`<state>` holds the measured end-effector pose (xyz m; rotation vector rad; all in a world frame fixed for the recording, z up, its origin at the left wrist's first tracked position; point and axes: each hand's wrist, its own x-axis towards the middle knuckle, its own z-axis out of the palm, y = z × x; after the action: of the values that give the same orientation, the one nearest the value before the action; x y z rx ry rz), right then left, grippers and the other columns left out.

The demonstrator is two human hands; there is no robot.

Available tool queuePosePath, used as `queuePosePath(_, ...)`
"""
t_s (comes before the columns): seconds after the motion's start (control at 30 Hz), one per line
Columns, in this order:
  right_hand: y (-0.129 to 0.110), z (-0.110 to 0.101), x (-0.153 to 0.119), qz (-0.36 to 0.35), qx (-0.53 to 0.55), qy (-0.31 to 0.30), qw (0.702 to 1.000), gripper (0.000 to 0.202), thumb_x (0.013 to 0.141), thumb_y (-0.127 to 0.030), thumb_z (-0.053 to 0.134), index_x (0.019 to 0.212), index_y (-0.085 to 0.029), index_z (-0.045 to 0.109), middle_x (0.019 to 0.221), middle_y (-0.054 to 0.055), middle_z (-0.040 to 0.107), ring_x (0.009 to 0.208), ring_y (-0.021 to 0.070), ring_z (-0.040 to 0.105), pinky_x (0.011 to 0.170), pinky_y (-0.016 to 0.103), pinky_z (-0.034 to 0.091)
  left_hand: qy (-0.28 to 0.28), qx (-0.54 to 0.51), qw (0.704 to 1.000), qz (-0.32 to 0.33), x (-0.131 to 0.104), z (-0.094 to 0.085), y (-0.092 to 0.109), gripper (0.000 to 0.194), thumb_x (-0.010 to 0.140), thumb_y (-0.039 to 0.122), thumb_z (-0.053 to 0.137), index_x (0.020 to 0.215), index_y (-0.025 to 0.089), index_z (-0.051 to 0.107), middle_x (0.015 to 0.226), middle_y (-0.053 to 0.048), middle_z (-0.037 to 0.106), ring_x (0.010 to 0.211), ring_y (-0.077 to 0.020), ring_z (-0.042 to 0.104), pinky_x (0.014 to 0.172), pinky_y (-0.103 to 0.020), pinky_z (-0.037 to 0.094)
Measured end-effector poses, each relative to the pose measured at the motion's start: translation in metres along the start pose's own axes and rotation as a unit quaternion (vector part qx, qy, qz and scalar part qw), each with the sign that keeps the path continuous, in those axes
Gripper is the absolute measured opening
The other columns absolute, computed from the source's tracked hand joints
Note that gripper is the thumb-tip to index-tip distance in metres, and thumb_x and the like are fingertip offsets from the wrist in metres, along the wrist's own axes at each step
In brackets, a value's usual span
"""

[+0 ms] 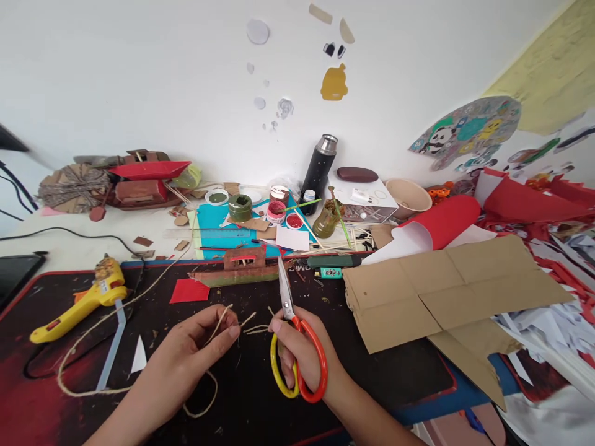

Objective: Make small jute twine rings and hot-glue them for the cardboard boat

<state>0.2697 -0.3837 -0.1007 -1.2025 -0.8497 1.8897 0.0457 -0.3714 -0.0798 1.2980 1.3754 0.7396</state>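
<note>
- Far left, yellow glue gun (pixel 93 299) on dark mat (pixel 372 371), nozzle end up and to the right; black cable running behind.
- Pale twine (pixel 69 393) looping across mat, past glue gun, over translucent glue stick (pixel 113 356), and on behind left forearm.
- Just right of glue stick, pointed white scrap (pixel 139 356).
- Left hand (pixel 186 353) low over mat, thumb and fingertips together on twine, one end poking up above fingers; loose curl hanging below.
- Beyond left hand, flat red piece (pixel 189 290), close to left end of model boat (pixel 242 272); brown cabin, greenish lower hull.
- Farther back, on pale surface (pixel 93 241), green paint jar (pixel 240 209) and red paint jar (pixel 276 211).
- Between hands, short twine strands crossing gap; cannot tell if all one length.
- Right hand (pixel 302 350) clamped on scissors (pixel 287 296), fingers through yellow and orange handles, blades nearly closed, tips up toward boat. Thumb and finger also pinching twine.
- Behind scissors, black flask (pixel 317 170) on surface; nearer, dark green cutter (pixel 332 262) at mat's back edge.
- Right, creased brown cardboard (pixel 395 297) overlapping mat, red paper roll (pixel 441 223) behind.
</note>
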Motion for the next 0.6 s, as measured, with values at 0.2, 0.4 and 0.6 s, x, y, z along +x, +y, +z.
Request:
queuePosePath(0.2, -0.004, 0.011, 0.001, -0.025, 0.033, -0.019, 0.999, 0.062, 0.083, -0.076, 0.086, 0.099, -0.021, 0.064, 0.046, -0.012, 0.051, 0.031, 0.0094, 0.044, 0.032, 0.018, 0.037, -0.023, -0.032, 0.999, -0.005, -0.001, 0.009, 0.0, 0.054, 0.089, 0.076, 0.075, 0.082, 0.023, 0.071, 0.08, 0.0, 0.061, 0.077, -0.0206, 0.056, 0.069, -0.026, 0.051)
queuePosePath(0.4, -0.006, 0.019, 0.005, -0.038, 0.051, -0.03, 0.998, 0.056, 0.086, -0.072, 0.086, 0.096, -0.021, 0.064, 0.048, -0.012, 0.051, 0.031, 0.0087, 0.045, 0.033, 0.017, 0.038, -0.041, -0.05, 0.998, -0.019, 0.0, 0.016, 0.003, 0.06, 0.085, 0.083, 0.075, 0.081, 0.023, 0.071, 0.079, 0.0, 0.06, 0.076, -0.0206, 0.054, 0.07, -0.027, 0.051)
queuePosePath(0.6, -0.006, 0.023, 0.006, -0.038, 0.053, -0.041, 0.997, 0.053, 0.086, -0.068, 0.085, 0.092, -0.022, 0.061, 0.047, -0.011, 0.052, 0.031, 0.0089, 0.045, 0.033, 0.018, 0.038, -0.076, -0.053, 0.996, -0.019, -0.001, 0.019, 0.005, 0.064, 0.085, 0.087, 0.074, 0.08, 0.023, 0.069, 0.078, -0.001, 0.063, 0.077, -0.0211, 0.056, 0.072, -0.028, 0.052)
